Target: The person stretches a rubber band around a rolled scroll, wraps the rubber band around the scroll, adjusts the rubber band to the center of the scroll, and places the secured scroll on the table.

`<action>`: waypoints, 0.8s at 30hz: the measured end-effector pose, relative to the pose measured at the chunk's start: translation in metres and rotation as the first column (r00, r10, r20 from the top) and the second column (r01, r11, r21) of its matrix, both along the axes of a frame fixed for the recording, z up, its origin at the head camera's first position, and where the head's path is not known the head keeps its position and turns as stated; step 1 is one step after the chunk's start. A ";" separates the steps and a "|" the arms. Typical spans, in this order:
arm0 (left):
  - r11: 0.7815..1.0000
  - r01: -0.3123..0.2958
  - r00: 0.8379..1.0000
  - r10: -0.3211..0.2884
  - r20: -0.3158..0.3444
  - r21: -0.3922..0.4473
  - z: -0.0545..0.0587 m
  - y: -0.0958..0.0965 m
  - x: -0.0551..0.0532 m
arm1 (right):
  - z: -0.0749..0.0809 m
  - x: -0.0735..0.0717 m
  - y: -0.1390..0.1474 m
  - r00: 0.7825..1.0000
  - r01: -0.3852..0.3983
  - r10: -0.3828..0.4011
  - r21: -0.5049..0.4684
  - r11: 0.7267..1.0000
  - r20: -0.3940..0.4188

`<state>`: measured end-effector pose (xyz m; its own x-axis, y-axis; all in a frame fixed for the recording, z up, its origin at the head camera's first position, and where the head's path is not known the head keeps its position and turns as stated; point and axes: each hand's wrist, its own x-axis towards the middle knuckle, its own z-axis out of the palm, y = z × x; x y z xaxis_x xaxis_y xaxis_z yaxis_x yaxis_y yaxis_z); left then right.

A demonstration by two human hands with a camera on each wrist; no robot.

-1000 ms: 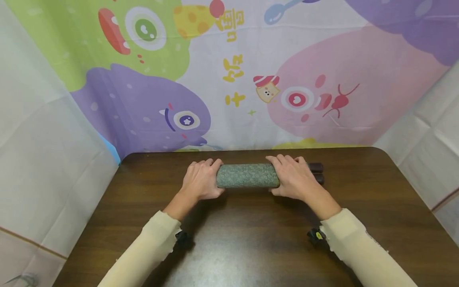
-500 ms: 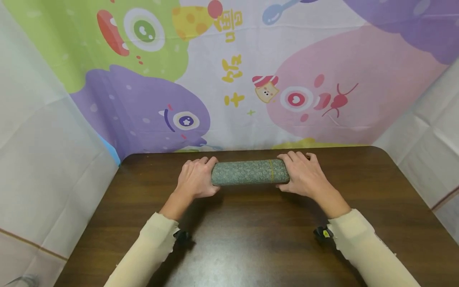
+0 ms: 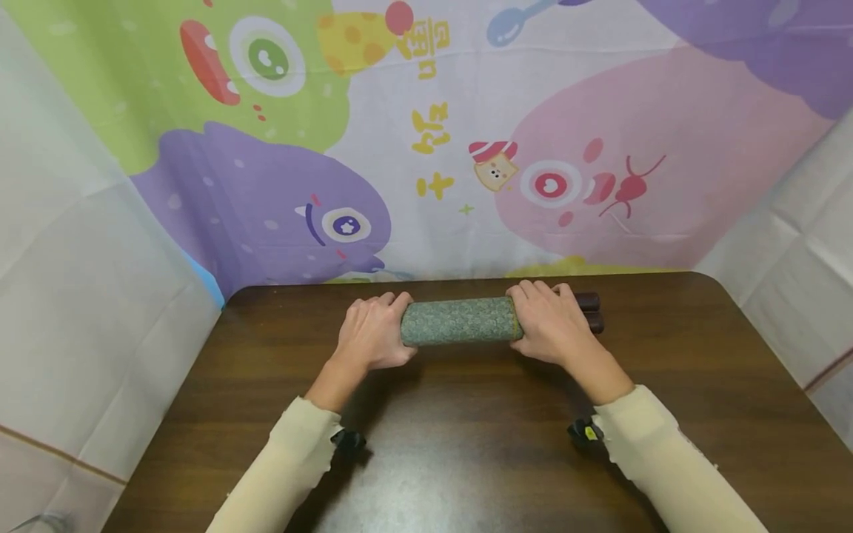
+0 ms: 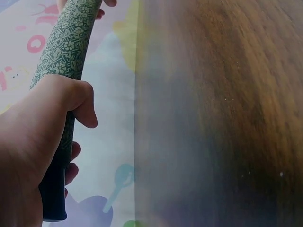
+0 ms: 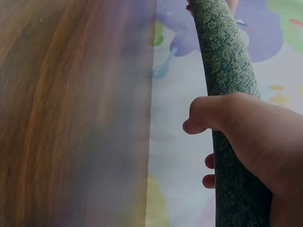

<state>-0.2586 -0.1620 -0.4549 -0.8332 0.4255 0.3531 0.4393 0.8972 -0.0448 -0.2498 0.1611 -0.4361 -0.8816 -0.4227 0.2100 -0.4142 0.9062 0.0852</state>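
A rolled scroll (image 3: 460, 320) in green floral cloth is held level above the far part of the table, spanning both hands. My left hand (image 3: 373, 333) grips its left end, thumb on the near side. In the left wrist view, a dark roller end (image 4: 54, 198) sticks out past that hand (image 4: 38, 123). Gripping the right part is my right hand (image 3: 549, 322), close to a thin yellow band on the cloth. Beyond it, two dark roller knobs (image 3: 588, 301) stick out side by side. The right wrist view shows fingertips curled round the patterned cloth (image 5: 227, 61).
The dark brown wooden table (image 3: 426, 444) has rounded far corners. Behind it hangs a cloth (image 3: 460, 244) printed with cartoon monsters. Pale sheets cover the left wall (image 3: 87, 296) and right side. Dark wrist cameras (image 3: 349, 442) hang under both pale sleeves (image 3: 280, 459).
My right hand went outward along the scroll, then came back inward, so the knobs were hidden and show again. My left hand shifted slightly left, then back right with the scroll.
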 end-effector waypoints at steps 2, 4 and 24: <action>1.000 -0.005 1.000 0.005 -0.003 0.005 -0.001 0.000 0.000 | 0.001 0.000 -0.001 1.000 -0.003 0.003 0.006 1.000 -0.023; 1.000 -0.008 1.000 0.008 -0.006 0.010 -0.001 0.000 0.000 | 0.001 0.000 -0.001 0.999 -0.003 0.004 0.013 1.000 -0.035; 1.000 -0.006 1.000 0.005 -0.020 -0.025 -0.001 0.011 0.003 | 0.000 0.003 -0.018 1.000 -0.008 0.007 0.039 0.999 0.029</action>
<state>-0.2558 -0.1514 -0.4561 -0.8286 0.4297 0.3588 0.4330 0.8982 -0.0757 -0.2468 0.1432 -0.4359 -0.8839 -0.4366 0.1677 -0.4237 0.8993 0.1080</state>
